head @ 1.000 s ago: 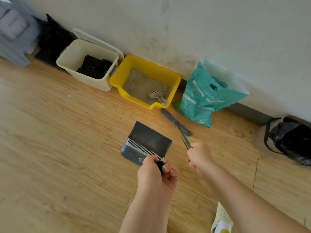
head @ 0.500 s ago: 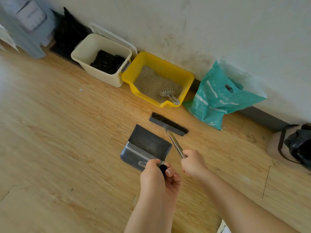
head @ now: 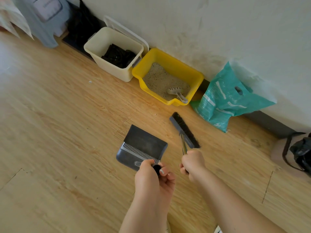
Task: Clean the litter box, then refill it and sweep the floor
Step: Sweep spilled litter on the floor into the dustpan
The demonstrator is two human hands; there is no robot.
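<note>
A yellow litter box [head: 196,78] with sandy litter stands against the wall, a pale slotted scoop [head: 176,91] lying in its near corner. On the wooden floor in front sits a dark grey dustpan [head: 144,142]; my left hand [head: 154,179] grips its black handle. My right hand [head: 191,163] grips the metal handle of a black-bristled broom [head: 184,129], whose head rests on the floor just right of the dustpan. A teal litter bag [head: 225,100] leans on the wall to the right of the box.
A cream bin [head: 111,54] with a black liner stands left of the litter box. A grey-blue stool [head: 43,19] is at far left. A bin with a black bag [head: 301,153] is at the right edge. A small white speck [head: 90,82] lies on the floor.
The broom head has swung from near the teal bag towards the dustpan and now lies slanted right of it. My left hand keeps the dustpan in place. The camera view shifted.
</note>
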